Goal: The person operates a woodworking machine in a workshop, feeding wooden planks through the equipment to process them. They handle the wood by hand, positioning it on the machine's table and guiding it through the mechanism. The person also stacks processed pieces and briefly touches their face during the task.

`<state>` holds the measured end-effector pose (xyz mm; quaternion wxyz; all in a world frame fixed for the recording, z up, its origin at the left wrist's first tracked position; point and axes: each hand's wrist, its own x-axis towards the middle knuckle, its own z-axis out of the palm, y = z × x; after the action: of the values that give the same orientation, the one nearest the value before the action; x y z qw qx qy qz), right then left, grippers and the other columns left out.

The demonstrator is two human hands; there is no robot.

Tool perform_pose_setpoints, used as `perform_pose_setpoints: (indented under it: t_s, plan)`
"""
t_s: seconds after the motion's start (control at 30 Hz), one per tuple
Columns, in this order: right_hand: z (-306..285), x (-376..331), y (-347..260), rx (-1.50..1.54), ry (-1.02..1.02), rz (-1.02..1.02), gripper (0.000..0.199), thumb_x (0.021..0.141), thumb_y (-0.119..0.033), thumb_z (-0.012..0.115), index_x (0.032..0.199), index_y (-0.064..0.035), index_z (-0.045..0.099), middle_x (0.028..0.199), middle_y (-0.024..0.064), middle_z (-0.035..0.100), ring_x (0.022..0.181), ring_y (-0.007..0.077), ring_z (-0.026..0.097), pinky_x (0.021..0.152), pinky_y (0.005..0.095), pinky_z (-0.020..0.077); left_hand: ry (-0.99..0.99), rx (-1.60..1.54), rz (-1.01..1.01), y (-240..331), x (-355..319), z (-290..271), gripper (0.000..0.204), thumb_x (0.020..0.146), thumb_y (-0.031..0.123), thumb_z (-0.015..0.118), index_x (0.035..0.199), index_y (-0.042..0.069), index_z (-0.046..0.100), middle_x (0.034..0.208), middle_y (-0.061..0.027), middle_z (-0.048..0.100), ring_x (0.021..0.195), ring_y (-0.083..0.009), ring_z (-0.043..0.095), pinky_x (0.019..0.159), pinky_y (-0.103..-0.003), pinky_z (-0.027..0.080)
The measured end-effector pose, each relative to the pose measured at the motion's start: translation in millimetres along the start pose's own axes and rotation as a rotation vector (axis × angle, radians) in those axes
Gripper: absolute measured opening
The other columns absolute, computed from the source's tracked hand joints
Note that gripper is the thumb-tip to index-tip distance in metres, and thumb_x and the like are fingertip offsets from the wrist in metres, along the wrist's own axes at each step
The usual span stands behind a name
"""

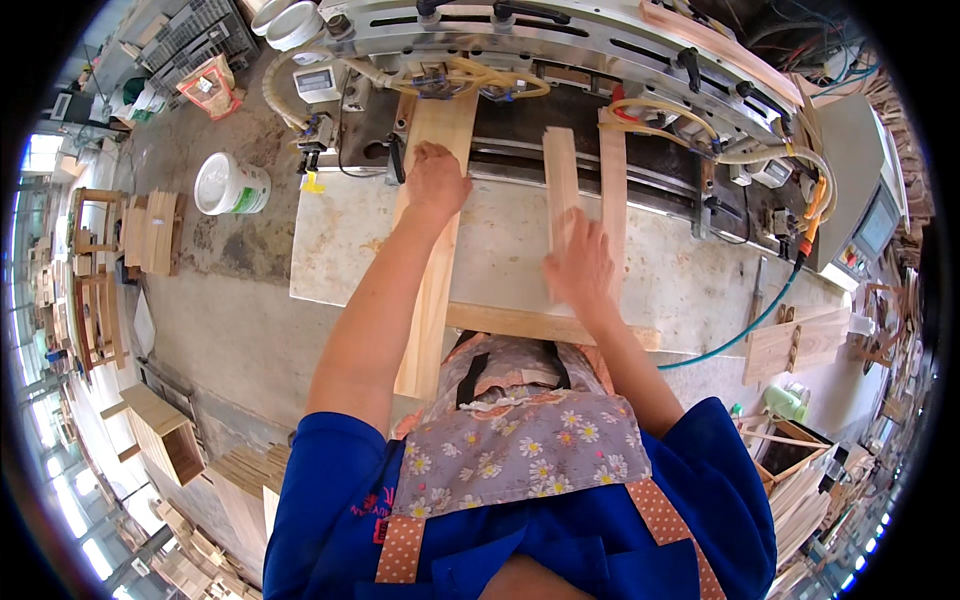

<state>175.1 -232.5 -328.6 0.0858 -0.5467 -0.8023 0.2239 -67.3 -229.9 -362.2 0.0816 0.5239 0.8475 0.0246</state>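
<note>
My left hand [437, 182] is closed over a long, wide pale wooden board [430, 310], its fingers bent on the top face. The board runs from under the machine, across the bench, to past the near edge. My right hand [582, 262] lies over a narrower wooden board [562, 170], fingers spread and the thumb toward its left side. That board sits slightly slanted, its far end reaching the dark machine bed. Just right of it, another narrow board [613, 175] extends under the machine. A wooden strip [550, 325] lies crosswise along the bench's near edge.
The metal machine [600, 45] with clamps and hoses spans the far side of the pale bench [335, 230]. A control box [870, 225] stands at the right, with a teal hose [745, 335] below. On the floor at left are a white bucket [230, 185] and stacked wood [153, 232].
</note>
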Motion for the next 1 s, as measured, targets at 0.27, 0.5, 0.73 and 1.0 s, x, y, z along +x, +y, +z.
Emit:
perform_pose_setpoints:
  t_s: [0.27,0.5,0.73,1.0]
  plan:
    - [39.7,117.0,-39.0,-0.026,0.075,-0.187,0.053,0.069,-0.02,0.071,0.113,0.0001,0.05,0.121,0.0171,0.047,0.112,0.0339,0.047,0.088,0.0406,0.0469,0.111,0.048,0.028,1.6,1.8,9.6,0.064,0.079,0.031,0.064,0.121,-0.014,0.045,0.125,-0.0268,0.048,0.123,-0.0367,0.044,0.098,-0.04,0.043]
    - [58.7,117.0,-54.5,-0.055,-0.016,-0.448,0.078,0.063,-0.037,0.077,0.126,-0.0026,0.046,0.133,0.0171,0.044,0.123,0.0333,0.042,0.099,0.0427,0.0398,-0.097,-0.034,-0.04,1.3,7.3,-0.6,0.069,0.081,0.032,0.058,0.127,-0.017,0.041,0.136,-0.0337,0.037,0.129,-0.041,0.037,0.104,-0.039,0.037]
    - [62.8,120.0,-32.8,-0.197,-0.028,-0.661,0.083,0.069,-0.039,0.073,0.135,-0.0034,0.039,0.143,0.0184,0.035,0.132,0.0327,0.034,0.109,0.0432,0.0283,0.011,0.118,0.035,0.9,3.5,5.1,0.054,0.08,0.027,0.057,0.115,-0.014,0.052,0.121,-0.0296,0.05,0.115,-0.0365,0.052,0.09,-0.039,0.049]
    - [53.4,161.9,-33.5,-0.278,-0.019,-0.669,0.082,0.07,-0.042,0.073,0.135,-0.006,0.039,0.136,0.0151,0.041,0.128,0.0326,0.039,0.109,0.046,0.0274,0.02,0.055,-0.008,3.5,5.8,-4.5,0.05,0.081,0.025,0.057,0.114,-0.013,0.052,0.116,-0.0253,0.053,0.108,-0.0343,0.056,0.086,-0.039,0.051]
